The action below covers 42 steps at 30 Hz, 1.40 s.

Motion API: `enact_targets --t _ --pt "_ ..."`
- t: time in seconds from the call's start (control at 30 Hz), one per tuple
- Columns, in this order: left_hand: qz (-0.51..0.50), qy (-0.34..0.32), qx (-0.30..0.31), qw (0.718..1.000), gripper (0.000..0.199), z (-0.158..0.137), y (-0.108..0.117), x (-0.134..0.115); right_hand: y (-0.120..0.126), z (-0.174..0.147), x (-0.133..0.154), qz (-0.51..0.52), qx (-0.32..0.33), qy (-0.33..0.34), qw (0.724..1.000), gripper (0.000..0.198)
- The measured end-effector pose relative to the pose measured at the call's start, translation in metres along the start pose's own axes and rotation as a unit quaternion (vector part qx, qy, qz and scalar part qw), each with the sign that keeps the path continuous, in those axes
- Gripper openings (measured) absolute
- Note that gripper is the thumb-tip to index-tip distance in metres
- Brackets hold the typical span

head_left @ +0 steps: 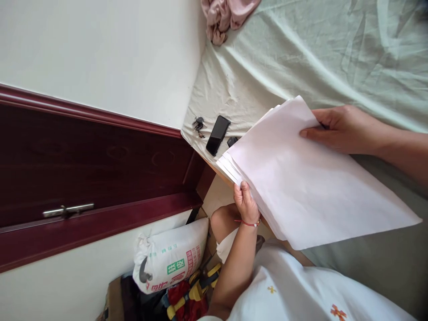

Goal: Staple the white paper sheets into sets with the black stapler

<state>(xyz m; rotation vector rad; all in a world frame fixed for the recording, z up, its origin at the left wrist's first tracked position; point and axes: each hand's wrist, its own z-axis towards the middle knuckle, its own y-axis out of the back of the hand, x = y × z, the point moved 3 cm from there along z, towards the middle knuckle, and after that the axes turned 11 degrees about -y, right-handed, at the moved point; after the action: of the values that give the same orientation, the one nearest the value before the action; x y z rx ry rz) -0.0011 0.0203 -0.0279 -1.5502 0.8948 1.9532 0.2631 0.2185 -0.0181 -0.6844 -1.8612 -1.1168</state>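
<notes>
Hands first. Left hand (245, 203) pinches the near corner of a paper stack (310, 178), thumb on top, fingers under the fanned sheet edges. Right hand (337, 129) lies on the far edge of the stack, fingers curled over the top sheet, pressing or gripping it; the underside is hidden, so I cannot tell how many sheets it holds.

Progress, as a judgement: the sheets are gathered into one pile but not squared. Edges at the left corner step out in a fan, and the far corner shows a few sheets offset. Aligning appears to be in hand, not finished. The stack is tilted, held over the edge of the bed (334, 49); whether its underside touches the sheet cannot be told.

Surroundings: just beside the stack's left corner lie a phone (217, 134), a small dark item (232, 141) nearly touching the paper, and keys (198, 125) beyond. These sit close to the bed's corner edge, so room on that side is tight. A pink cloth (224, 15) lies well apart at the top. The bed surface beyond and to the right of the stack is open and wrinkled, offering room.

Below the bed edge: the person's knee, a printed sack (170, 258), and red-and-yellow items on the floor. A dark wooden door (83, 178) with a metal handle (68, 209) stands to the left, well apart.
</notes>
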Motion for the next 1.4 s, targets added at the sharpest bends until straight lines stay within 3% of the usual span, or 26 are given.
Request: enact_targets --t 0.1,0.27,0.37,1.03,1.4 --pt "0.008 0.010 -0.004 1.000 0.051 -0.0003 0.0008 0.0019 -0.0012 -0.0012 0.0019 -0.019 0.022 -0.022 0.999 0.036" --pt "-0.024 0.027 -0.026 0.999 0.053 -0.0002 0.0015 0.0033 0.0013 -0.0043 0.0094 -0.013 -0.016 -0.044 0.999 0.033" --pt "-0.014 0.026 -0.008 1.000 0.054 0.0005 0.0010 0.0023 0.0022 -0.0049 0.0092 -0.020 -0.034 -0.054 0.998 0.031" --pt "-0.025 0.008 0.002 1.000 0.045 0.0004 0.0014 0.0025 0.0019 -0.0055 0.0096 -0.047 -0.017 -0.042 0.998 0.033" --pt "0.000 0.008 -0.030 1.000 0.046 0.0007 0.0013 0.0015 0.0012 -0.0033 0.0084 -0.021 -0.055 -0.040 0.997 0.030"
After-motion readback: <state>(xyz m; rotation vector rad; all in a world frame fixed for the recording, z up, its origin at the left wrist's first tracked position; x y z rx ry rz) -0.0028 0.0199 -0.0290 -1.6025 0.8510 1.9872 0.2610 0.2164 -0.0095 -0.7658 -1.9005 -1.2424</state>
